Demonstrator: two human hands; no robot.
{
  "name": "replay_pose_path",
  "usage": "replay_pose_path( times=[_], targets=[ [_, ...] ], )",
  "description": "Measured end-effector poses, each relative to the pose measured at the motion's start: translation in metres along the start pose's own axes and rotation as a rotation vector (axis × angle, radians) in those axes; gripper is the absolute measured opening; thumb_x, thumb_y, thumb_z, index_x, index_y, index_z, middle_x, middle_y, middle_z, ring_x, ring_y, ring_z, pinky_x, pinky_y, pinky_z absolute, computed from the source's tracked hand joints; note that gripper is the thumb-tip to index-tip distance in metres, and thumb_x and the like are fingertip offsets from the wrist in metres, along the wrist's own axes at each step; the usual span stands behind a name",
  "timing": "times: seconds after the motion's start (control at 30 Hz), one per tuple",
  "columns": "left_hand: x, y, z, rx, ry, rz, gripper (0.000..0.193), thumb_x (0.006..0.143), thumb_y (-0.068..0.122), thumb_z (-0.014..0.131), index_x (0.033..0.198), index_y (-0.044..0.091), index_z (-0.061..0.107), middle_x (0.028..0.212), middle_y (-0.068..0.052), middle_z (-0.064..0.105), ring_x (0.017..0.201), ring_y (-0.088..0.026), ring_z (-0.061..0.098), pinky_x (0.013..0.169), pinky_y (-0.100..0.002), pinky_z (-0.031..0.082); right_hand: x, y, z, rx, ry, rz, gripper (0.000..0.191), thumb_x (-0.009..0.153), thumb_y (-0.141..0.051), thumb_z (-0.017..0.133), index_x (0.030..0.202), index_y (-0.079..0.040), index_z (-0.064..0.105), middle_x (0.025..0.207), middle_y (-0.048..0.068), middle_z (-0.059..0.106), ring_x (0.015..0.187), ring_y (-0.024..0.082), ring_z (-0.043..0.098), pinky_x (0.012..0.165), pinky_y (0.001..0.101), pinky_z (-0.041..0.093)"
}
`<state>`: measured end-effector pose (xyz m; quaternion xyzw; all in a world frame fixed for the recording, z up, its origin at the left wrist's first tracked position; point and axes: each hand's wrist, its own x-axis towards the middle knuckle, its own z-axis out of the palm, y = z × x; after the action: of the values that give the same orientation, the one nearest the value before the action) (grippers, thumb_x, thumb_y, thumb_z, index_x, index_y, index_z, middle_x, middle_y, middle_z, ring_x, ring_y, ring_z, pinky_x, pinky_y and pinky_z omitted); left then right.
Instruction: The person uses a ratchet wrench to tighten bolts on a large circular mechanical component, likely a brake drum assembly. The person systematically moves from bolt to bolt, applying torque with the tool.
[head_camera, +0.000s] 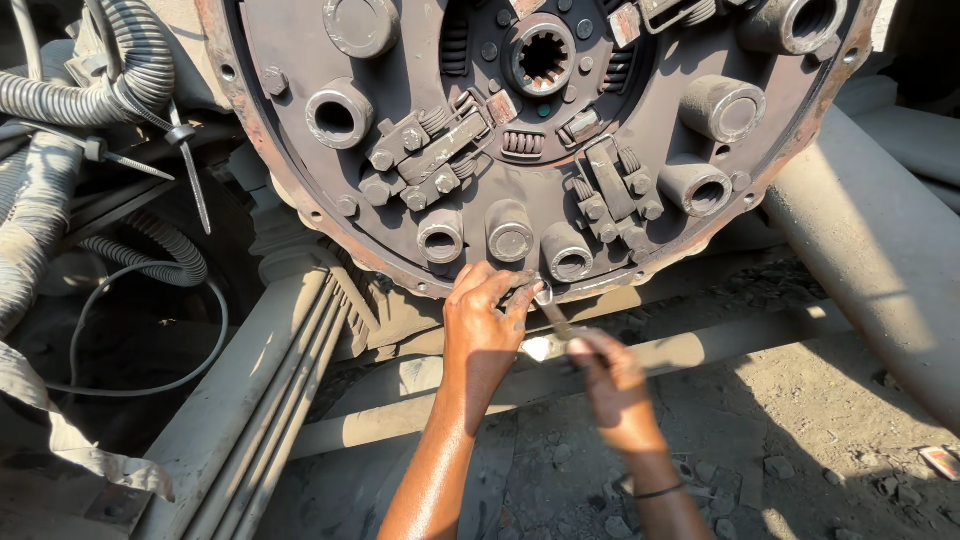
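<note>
Rusty grey metal fills the top of the view: a big round clutch plate with springs, bolts and short round cups all over it. Its toothed centre hole sits near twelve o'clock. Its lower rim, at six o'clock on the plate, is where both hands are at work.

The left hand reaches up from below. Its fingers are bent and pinch at the rim, right by the ring end of a thin silver wrench. The right hand is at about five o'clock from the left one, curled shut around the wrench handle. It looks blurry. The wrench slants up from that hand to the rim, so its top end touches the plate's edge, where a small bolt may be; it is too tiny to be sure.

Black ribbed hoses and a loose thin cable hang at nine o'clock. A long dusty beam runs down at seven o'clock, and a thick pipe slants at three o'clock. Dirt and little stones cover the ground below.

I think the rim work is somewhere in the middle. The plate sits in its place, and some rim holes look empty while the bottom one is being worked on.
</note>
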<state>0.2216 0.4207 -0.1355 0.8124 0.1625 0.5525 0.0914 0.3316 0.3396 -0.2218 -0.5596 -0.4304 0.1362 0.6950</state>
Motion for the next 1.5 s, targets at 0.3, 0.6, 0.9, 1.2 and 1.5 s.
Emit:
replay_pose_path(
  times=[0.3,0.6,0.9,1.2,1.5],
  targets=[
    [0.001,-0.007,-0.006,-0.006,-0.059,0.051,0.025,0.078,0.019,0.085,0.095,0.002,0.076,0.085,-0.015,0.064,0.088,-0.035,0.062,0.078,-0.045,0.05,-0.003,0.04,0.037,0.126,-0.246,-0.143,0.035,0.1,-0.026,0.06,0.126,-0.002,0.064,0.11,0.01,0.073,0.103,0.018,0.067,0.093,0.0314,0.052],
    [-0.002,-0.016,0.006,-0.077,0.026,0.079,0.014,0.086,0.012,0.077,0.095,0.002,0.072,0.089,-0.013,0.062,0.094,-0.034,0.061,0.084,-0.045,0.051,0.038,-0.012,-0.093,-0.786,-0.108,-0.522,0.025,0.096,-0.022,0.069,0.114,-0.005,0.074,0.095,0.017,0.075,0.081,0.014,0.066,0.071,0.0325,0.053],
    [-0.007,-0.005,0.017,-0.063,0.022,0.06,0.014,0.085,0.013,0.077,0.093,0.003,0.071,0.09,-0.013,0.06,0.096,-0.034,0.06,0.084,-0.046,0.05,-0.009,-0.004,0.016,0.444,-0.121,-0.061,0.032,0.11,-0.033,0.06,0.106,-0.002,0.067,0.073,-0.001,0.058,0.063,0.009,0.054,0.057,0.0282,0.048],
    [-0.004,-0.007,-0.003,-0.155,-0.075,0.029,0.027,0.08,0.02,0.082,0.098,0.002,0.075,0.086,-0.014,0.062,0.088,-0.034,0.061,0.078,-0.044,0.05,-0.018,0.039,0.052,0.268,-0.168,-0.057,0.034,0.105,-0.025,0.057,0.126,0.001,0.066,0.094,0.004,0.065,0.082,0.012,0.055,0.073,0.0272,0.048],
    [-0.007,-0.013,0.003,-0.09,-0.014,0.059,0.018,0.088,0.015,0.077,0.097,0.0,0.075,0.086,-0.014,0.059,0.087,-0.033,0.059,0.079,-0.044,0.049,0.042,0.006,-0.101,-0.535,-0.104,-0.306,0.026,0.093,-0.023,0.07,0.109,-0.003,0.077,0.073,0.003,0.069,0.065,0.009,0.059,0.06,0.0272,0.048]
  ],
)
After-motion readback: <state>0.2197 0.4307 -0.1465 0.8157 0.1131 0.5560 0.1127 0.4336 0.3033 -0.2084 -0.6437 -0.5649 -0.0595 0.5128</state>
